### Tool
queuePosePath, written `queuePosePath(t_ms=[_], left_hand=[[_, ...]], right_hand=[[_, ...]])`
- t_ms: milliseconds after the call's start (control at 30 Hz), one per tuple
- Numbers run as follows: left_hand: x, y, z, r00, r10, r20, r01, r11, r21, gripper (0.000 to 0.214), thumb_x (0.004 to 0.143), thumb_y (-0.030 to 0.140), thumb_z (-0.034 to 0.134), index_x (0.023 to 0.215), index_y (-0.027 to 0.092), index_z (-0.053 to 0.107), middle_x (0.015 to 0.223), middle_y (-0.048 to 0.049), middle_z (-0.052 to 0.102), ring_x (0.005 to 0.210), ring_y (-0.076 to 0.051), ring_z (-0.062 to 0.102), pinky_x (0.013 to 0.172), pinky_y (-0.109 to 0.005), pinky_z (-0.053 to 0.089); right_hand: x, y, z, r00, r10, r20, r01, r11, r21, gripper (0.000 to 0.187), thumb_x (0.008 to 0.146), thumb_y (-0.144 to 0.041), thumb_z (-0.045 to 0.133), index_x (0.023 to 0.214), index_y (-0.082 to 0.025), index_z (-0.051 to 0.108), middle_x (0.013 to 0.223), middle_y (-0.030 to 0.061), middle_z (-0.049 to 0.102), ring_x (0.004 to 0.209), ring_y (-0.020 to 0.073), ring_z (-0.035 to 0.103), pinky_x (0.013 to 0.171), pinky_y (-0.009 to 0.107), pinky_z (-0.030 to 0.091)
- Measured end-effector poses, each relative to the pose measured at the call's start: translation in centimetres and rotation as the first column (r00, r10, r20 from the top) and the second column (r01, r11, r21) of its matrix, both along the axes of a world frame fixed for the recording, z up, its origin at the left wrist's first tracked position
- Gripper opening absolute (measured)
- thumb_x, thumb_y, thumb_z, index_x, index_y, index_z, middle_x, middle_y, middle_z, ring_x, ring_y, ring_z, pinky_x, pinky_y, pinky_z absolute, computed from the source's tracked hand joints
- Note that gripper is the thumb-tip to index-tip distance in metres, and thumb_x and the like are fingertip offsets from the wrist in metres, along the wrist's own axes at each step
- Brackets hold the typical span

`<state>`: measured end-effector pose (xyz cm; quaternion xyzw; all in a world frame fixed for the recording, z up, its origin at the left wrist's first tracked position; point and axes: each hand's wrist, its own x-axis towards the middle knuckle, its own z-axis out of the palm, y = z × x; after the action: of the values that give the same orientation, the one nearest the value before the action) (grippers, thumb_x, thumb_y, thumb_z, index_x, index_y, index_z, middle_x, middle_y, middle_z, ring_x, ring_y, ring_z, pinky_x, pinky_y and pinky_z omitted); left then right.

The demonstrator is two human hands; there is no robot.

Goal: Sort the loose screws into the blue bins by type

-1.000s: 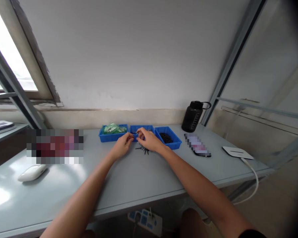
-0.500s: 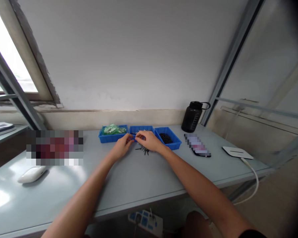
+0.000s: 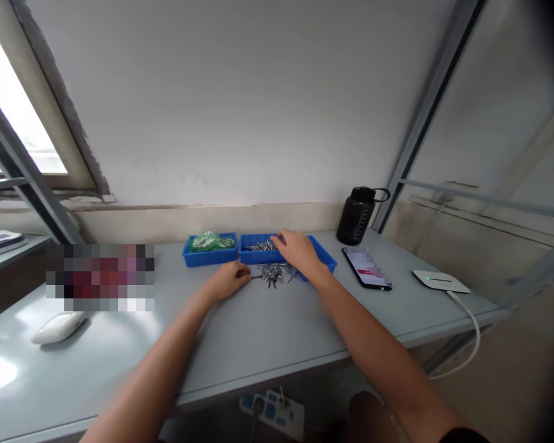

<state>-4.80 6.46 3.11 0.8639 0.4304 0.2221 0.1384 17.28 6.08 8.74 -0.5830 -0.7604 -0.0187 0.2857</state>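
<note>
On the desk, my left hand (image 3: 229, 280) rests with its fingers curled, the fingertips meeting the near end of a dark screw (image 3: 257, 277). To the right of that lies a loose pile of silver and dark screws (image 3: 277, 274). My right hand (image 3: 299, 251) hovers at the right end of the middle blue bin (image 3: 253, 257), thumb and forefinger a little apart over it, with nothing visible between them. Silver screw-like pieces (image 3: 264, 246) lie inside that bin. The right blue bin (image 3: 324, 253) is partly covered by my right hand and wrist.
A left blue bin (image 3: 203, 259) holds a green plastic bag (image 3: 210, 240). Rightward stand a black bottle (image 3: 355, 218), a phone (image 3: 367, 271) and a white device (image 3: 441, 282) with a cable. A white mouse-like object (image 3: 59, 327) lies left, below a blurred patch.
My hands have parted. The right moved right and up over the middle bin; the left dropped slightly to the dark screw. More of the screw pile shows.
</note>
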Motion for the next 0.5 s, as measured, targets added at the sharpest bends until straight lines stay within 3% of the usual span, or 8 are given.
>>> queuePosePath(t_ms=[100,200,333,500], left_hand=[[0.1,0.2,-0.2,0.999,-0.001,-0.032,0.002,1.000,0.022,0.017,0.079,0.026,0.052,0.079,0.019,0.067,0.074,-0.0056,0.065,0.068,-0.021,0.059,0.062,-0.028,0.042],[0.2,0.4,-0.6,0.998,0.006,-0.055,-0.004,0.999,0.045,0.017,0.078,0.019,0.049,0.075,0.018,0.066,0.077,-0.0068,0.065,0.072,-0.022,0.059,0.064,-0.028,0.041],[0.4,0.4,-0.7,0.998,0.020,-0.067,-0.016,0.998,0.062,0.018,0.078,0.016,0.047,0.076,0.016,0.065,0.079,-0.0075,0.065,0.076,-0.022,0.059,0.068,-0.029,0.042],[0.8,0.0,-0.8,0.998,0.029,-0.064,-0.025,0.997,0.070,0.018,0.080,0.027,0.051,0.086,0.018,0.066,0.083,-0.0073,0.063,0.078,-0.023,0.058,0.070,-0.031,0.042]], right_hand=[[-2.3,-1.0,-0.9,0.958,0.274,0.081,-0.269,0.960,-0.074,0.019,0.089,-0.039,0.051,0.090,-0.024,0.063,0.082,0.0028,0.068,0.076,0.0172,0.061,0.063,0.024,0.037],[-3.8,-1.7,-2.0,0.899,0.417,0.130,-0.399,0.906,-0.142,0.013,0.085,-0.034,0.057,0.084,-0.023,0.064,0.078,-0.0001,0.068,0.072,0.0151,0.061,0.058,0.023,0.034],[-3.9,-1.5,-2.7,0.902,0.405,0.149,-0.385,0.911,-0.149,0.014,0.087,-0.029,0.052,0.086,-0.021,0.064,0.082,0.0013,0.068,0.076,0.0157,0.061,0.060,0.023,0.034],[-2.9,-0.4,-2.2,0.957,0.258,0.135,-0.249,0.965,-0.080,0.023,0.094,-0.025,0.039,0.102,-0.018,0.059,0.099,0.0065,0.066,0.092,0.0183,0.059,0.073,0.025,0.036]])
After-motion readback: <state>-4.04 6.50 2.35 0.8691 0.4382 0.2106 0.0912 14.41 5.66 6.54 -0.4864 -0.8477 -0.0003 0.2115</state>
